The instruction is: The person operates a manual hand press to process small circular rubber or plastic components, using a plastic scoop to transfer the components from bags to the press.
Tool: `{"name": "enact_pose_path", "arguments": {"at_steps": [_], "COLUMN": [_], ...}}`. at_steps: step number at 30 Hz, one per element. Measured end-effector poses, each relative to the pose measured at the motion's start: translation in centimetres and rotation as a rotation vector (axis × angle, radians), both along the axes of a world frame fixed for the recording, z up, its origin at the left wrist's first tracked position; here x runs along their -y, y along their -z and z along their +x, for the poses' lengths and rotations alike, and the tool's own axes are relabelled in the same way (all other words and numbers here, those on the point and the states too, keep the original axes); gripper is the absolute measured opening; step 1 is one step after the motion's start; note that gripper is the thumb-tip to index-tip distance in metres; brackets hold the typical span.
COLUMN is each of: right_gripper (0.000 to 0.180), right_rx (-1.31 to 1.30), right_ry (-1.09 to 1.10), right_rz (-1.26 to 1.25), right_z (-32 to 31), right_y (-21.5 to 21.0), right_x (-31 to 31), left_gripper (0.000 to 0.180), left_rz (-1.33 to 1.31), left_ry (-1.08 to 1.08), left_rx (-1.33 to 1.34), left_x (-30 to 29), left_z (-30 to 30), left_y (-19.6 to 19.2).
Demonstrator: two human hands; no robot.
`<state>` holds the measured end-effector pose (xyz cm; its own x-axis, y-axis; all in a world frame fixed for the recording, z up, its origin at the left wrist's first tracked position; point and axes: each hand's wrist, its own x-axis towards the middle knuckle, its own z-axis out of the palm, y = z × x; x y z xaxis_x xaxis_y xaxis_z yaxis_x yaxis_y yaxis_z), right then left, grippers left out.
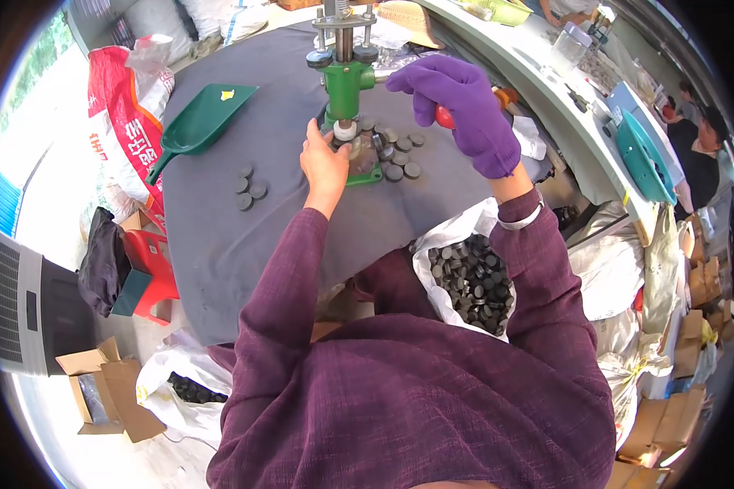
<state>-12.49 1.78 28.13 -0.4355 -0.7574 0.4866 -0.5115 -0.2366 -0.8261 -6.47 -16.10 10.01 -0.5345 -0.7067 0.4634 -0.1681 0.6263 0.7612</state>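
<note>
the left hand (324,163) is bare and reaches forward from a bent elbow to the base of the green press (342,91), its fingers and thumb parted around the near side of the white collar (345,130); whether they pinch anything i cannot tell. the right hand (463,114), in a purple glove, is raised higher, wrist up, and bent around the red knob (444,118) to the right of the press, the ball showing under the palm and the index finger pointing left toward the column. there is one press, standing at the far part of the grey cloth (220,269). four dark discs (258,190) lie in a small group left of the left forearm; a pile of discs (395,172), overlapping too much to count surely, crowds the right side of the base. two white bags hold dark pieces: one bag (455,225) beside the right forearm, the other bag (161,368) at lower left. one green dustpan (204,126) lies on the cloth, with a yellow scrap (227,95) on it. around stand a red stool (155,265), a red and white sack (122,102), and a teal basin (646,159) at right. the left hand covers part of the base, and the glove hides most of the lever.
</note>
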Motion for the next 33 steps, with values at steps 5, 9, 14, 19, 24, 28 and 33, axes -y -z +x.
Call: {"name": "enact_pose_path", "arguments": {"at_steps": [5,9,14,19,24,28,33], "right_gripper": [0.026,0.021,0.017,0.017,0.017,0.021,0.027], "right_rx": [0.03,-0.122,-0.195,-0.15,0.075,0.055,0.005], "right_ry": [0.044,0.039,0.055,0.031,0.073,0.041,-0.044], "right_rz": [0.094,0.115,0.038,0.001,0.047,0.085,-0.002], "right_z": [0.8,0.9,-0.1,0.0,1.4,1.6,-0.4], "right_y": [0.2,6.5,9.5,9.4,7.6,3.1,0.0], "right_x": [-0.4,-1.4,-1.4,-1.2,-1.7,-1.2,-0.1], "left_gripper": [0.077,0.074,0.049,0.032,0.025,0.02,0.028], "left_rz": [0.11,0.151,-0.443,-0.285,-0.53,-0.549,-0.518], "left_ry": [-0.016,0.038,-0.268,-0.374,-0.307,-0.199,-0.162], "left_rx": [-0.026,-0.06,0.197,0.896,0.834,0.861,0.471], "left_x": [0.4,1.3,7.0,11.8,9.3,7.4,6.7], "left_z": [-1.0,-0.5,4.1,8.8,8.5,7.3,7.1], "left_y": [0.3,0.8,0.4,2.1,3.1,2.5,2.9]}}
